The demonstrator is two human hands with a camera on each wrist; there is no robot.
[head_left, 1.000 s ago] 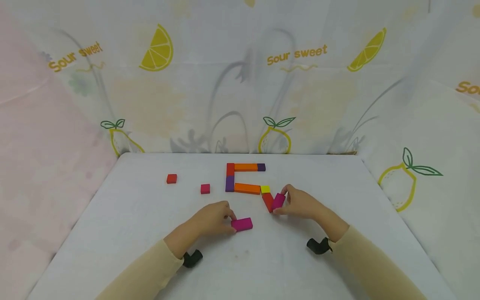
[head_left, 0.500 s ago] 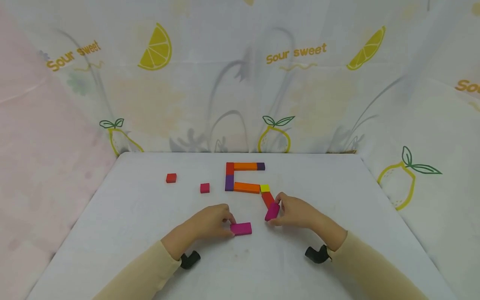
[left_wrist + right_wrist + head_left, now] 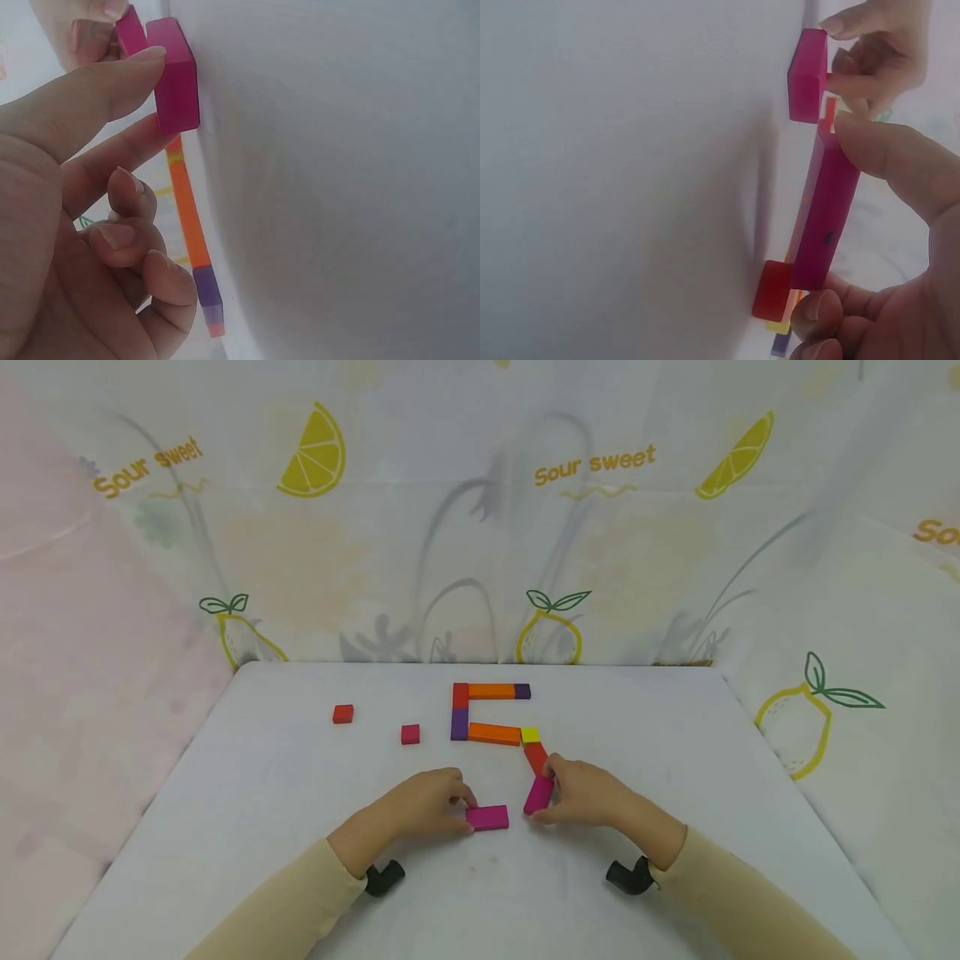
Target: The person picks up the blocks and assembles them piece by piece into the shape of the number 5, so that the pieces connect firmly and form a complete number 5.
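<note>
In the head view my left hand (image 3: 427, 802) pinches one end of a magenta block (image 3: 487, 817) between thumb and finger, low over the table. My right hand (image 3: 588, 791) pinches a second magenta block (image 3: 537, 795) by its two ends, tilted, with its upper end by the lower end of a red block (image 3: 536, 758). That red block slants down from a small yellow block (image 3: 530, 736). The right wrist view shows the right hand's magenta block (image 3: 826, 214) close beside the red block (image 3: 772, 291); whether they touch I cannot tell.
An orange block (image 3: 493, 733) leads left from the yellow one to a purple block (image 3: 459, 724), a red block above it, then another orange block (image 3: 491, 692) and a small purple block (image 3: 522, 692). A red cube (image 3: 342, 714) and a crimson cube (image 3: 410, 734) lie apart at left.
My right hand has moved left and toward me, taking its magenta block from beside the red block to below it. The left hand with its block has shifted slightly toward me.
</note>
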